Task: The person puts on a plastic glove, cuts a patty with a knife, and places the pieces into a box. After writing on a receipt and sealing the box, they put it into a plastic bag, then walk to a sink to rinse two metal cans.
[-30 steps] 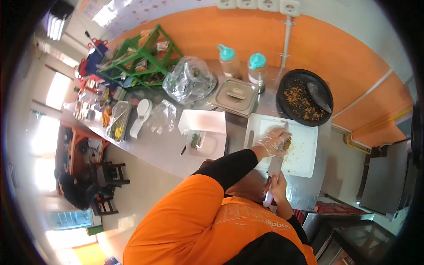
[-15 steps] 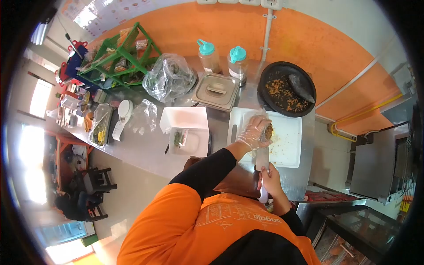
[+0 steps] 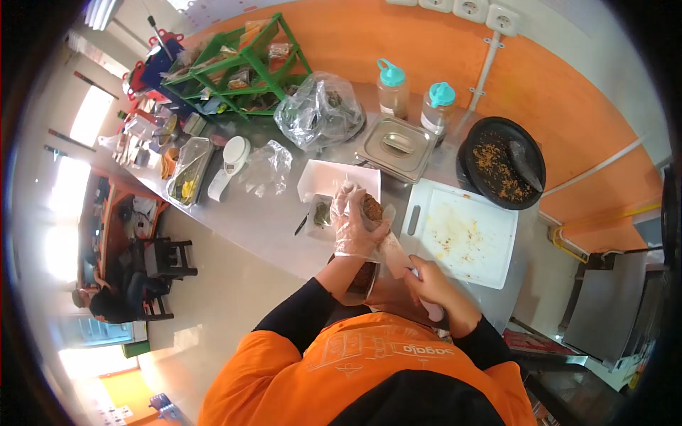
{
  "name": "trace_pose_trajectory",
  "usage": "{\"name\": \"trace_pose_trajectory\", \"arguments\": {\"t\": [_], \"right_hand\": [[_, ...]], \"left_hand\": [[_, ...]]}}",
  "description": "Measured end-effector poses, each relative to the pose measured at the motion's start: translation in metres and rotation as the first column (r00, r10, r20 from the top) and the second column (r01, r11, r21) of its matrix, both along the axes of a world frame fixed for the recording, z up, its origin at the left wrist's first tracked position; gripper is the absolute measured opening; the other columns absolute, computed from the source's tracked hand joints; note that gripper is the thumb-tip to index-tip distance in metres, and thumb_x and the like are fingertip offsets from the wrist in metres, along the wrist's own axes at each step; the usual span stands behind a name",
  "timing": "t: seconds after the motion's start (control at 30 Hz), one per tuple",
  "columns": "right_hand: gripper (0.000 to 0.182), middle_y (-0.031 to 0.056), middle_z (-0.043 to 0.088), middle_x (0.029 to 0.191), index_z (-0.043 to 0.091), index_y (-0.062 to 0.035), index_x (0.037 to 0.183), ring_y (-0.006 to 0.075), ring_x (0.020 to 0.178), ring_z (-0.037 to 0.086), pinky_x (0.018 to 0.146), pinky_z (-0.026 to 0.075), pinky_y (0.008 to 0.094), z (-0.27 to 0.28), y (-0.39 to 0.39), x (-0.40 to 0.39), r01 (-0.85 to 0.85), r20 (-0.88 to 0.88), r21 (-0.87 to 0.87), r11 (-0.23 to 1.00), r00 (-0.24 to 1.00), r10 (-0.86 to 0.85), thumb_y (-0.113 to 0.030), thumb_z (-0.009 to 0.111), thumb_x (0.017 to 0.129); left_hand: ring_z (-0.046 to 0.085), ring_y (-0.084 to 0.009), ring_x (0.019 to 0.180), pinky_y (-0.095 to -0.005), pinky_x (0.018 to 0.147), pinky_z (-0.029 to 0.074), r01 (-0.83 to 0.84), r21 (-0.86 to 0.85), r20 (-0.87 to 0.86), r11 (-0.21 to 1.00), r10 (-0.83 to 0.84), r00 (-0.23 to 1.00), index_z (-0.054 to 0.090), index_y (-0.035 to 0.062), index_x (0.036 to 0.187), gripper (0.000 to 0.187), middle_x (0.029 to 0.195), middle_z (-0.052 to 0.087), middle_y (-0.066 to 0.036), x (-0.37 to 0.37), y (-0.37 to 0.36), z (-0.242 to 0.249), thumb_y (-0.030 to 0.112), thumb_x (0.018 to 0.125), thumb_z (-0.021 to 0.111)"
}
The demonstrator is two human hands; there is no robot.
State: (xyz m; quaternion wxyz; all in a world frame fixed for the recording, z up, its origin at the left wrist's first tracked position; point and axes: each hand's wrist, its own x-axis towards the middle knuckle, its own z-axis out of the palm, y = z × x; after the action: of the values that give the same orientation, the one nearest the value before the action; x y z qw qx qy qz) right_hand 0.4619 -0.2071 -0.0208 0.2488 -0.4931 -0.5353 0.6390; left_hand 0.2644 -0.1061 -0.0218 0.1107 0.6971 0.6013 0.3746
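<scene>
In a clear plastic glove, my left hand [image 3: 354, 224] is wrapped round a browned piece of food [image 3: 371, 208] over the white box [image 3: 334, 180], whose lid stands open. Greens [image 3: 323, 214] show in the box beside my fingers. My bare right hand [image 3: 428, 282] grips the handle of a cleaver [image 3: 394, 257]. Its wide blade lies tilted just under the food, near my gloved fingers. Right of both hands, the white cutting board [image 3: 499, 250] bears orange crumbs and stains.
A black stone mortar [image 3: 474, 167] with crumbs and a pestle stands behind the board. Nearby are a lidded steel container [image 3: 396, 147], teal-capped bottles [image 3: 391, 91], a plastic bag [image 3: 320, 113], a white scale [image 3: 235, 153] and a green rack [image 3: 249, 60]. A person [image 3: 121, 302] sits at far left.
Both hands have moved left from the cutting board, carrying the food and the cleaver to the white box. The camera view has shifted, so the table's things appear further right.
</scene>
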Motion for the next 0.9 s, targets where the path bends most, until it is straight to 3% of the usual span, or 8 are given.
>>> {"name": "trace_pose_trajectory", "arguments": {"t": [0.2, 0.33, 0.43, 0.47, 0.57, 0.7, 0.77, 0.9], "right_hand": [[0.02, 0.019, 0.064, 0.061, 0.054, 0.0006, 0.1, 0.0308, 0.048, 0.064, 0.047, 0.048, 0.043, 0.01, 0.027, -0.004, -0.125, 0.258, 0.005, 0.992, 0.959, 0.12, -0.019, 0.056, 0.101], [0.019, 0.0211, 0.067, 0.074, 0.054, -0.0019, 0.099, 0.0387, 0.061, 0.066, 0.055, 0.051, 0.0501, -0.006, 0.025, -0.005, -0.272, 0.547, 0.461, 0.845, 0.837, -0.029, -0.021, 0.056, 0.099], [0.017, 0.0195, 0.067, 0.077, 0.054, -0.0039, 0.098, 0.0402, 0.065, 0.066, 0.058, 0.052, 0.0514, 0.009, 0.024, -0.003, -0.337, 0.673, 0.446, 0.829, 0.737, -0.063, -0.021, 0.056, 0.098], [0.017, 0.0189, 0.066, 0.076, 0.054, -0.0044, 0.098, 0.0399, 0.065, 0.066, 0.058, 0.053, 0.051, 0.012, 0.023, -0.003, -0.351, 0.693, 0.45, 0.821, 0.717, -0.074, -0.021, 0.056, 0.098], [0.015, 0.0178, 0.066, 0.078, 0.054, -0.0053, 0.098, 0.0392, 0.065, 0.066, 0.059, 0.053, 0.05, 0.015, 0.02, -0.004, -0.368, 0.722, 0.471, 0.801, 0.683, -0.111, -0.021, 0.056, 0.098], [0.016, 0.0165, 0.066, 0.082, 0.053, -0.0059, 0.097, 0.0397, 0.066, 0.065, 0.059, 0.053, 0.0499, 0.017, 0.008, 0.002, -0.305, 0.664, 0.52, 0.798, 0.731, -0.154, -0.021, 0.058, 0.097], [0.015, 0.0166, 0.066, 0.084, 0.053, -0.0059, 0.096, 0.0409, 0.066, 0.065, 0.059, 0.052, 0.0503, 0.019, 0.0, 0.008, -0.257, 0.629, 0.525, 0.812, 0.759, -0.167, -0.02, 0.059, 0.097], [0.015, 0.0179, 0.065, 0.082, 0.054, -0.0052, 0.092, 0.043, 0.067, 0.063, 0.058, 0.05, 0.0499, 0.024, -0.023, 0.032, -0.14, 0.569, 0.476, 0.868, 0.802, -0.183, -0.018, 0.062, 0.095]], "left_hand": [[0.044, -0.0429, 0.131, -0.0514, 0.109, 0.037, -0.073, -0.222, -0.035, 0.972, 0.067, 0.997, 0.051, 0.0027, 0.132, 0.066, 0.134, 0.052, -0.024, -0.023, 0.005, -0.017, 0.032, 0.081, 0.08], [0.058, -0.0303, 0.111, -0.0414, 0.097, 0.046, -0.138, -0.463, 0.247, 0.876, 0.277, 0.928, 0.051, -0.003, 0.133, 0.059, 0.123, 0.059, -0.019, -0.042, 0.014, -0.017, 0.038, 0.094, 0.068], [0.06, -0.0227, 0.108, -0.0364, 0.095, 0.047, 0.171, -0.715, 0.527, 0.678, 0.363, 0.769, 0.053, 0.0004, 0.133, 0.054, 0.117, 0.064, -0.011, -0.072, 0.024, 0.009, 0.039, 0.097, 0.064], [0.061, -0.0162, 0.107, -0.0317, 0.095, 0.047, 0.195, -0.623, 0.666, 0.757, 0.384, 0.639, 0.056, 0.003, 0.132, 0.048, 0.115, 0.065, -0.006, -0.096, 0.026, -0.071, 0.038, 0.1, 0.063], [0.063, -0.0152, 0.104, -0.03, 0.092, 0.051, 0.322, -0.536, 0.781, 0.781, 0.314, 0.539, 0.061, -0.0004, 0.126, 0.045, 0.114, 0.066, -0.008, -0.105, 0.014, -0.062, 0.037, 0.102, 0.057], [0.063, -0.0198, 0.108, -0.0317, 0.099, 0.049, 0.311, -0.608, 0.551, 0.731, 0.106, 0.828, 0.06, 0.0007, 0.128, 0.041, 0.126, 0.063, -0.012, -0.109, 0.019, -0.031, 0.027, 0.098, 0.06], [0.062, -0.0243, 0.112, -0.0346, 0.098, 0.05, 0.269, -0.438, 0.164, 0.858, -0.219, 0.962, 0.06, 0.003, 0.128, 0.034, 0.125, 0.064, -0.013, -0.104, 0.024, -0.018, 0.019, 0.097, 0.06], [0.061, -0.0328, 0.112, -0.04, 0.098, 0.05, 0.275, -0.349, -0.227, 0.896, -0.365, 0.903, 0.063, 0.0055, 0.123, 0.032, 0.12, 0.063, -0.018, -0.09, 0.034, -0.058, 0.01, 0.092, 0.058]]}}
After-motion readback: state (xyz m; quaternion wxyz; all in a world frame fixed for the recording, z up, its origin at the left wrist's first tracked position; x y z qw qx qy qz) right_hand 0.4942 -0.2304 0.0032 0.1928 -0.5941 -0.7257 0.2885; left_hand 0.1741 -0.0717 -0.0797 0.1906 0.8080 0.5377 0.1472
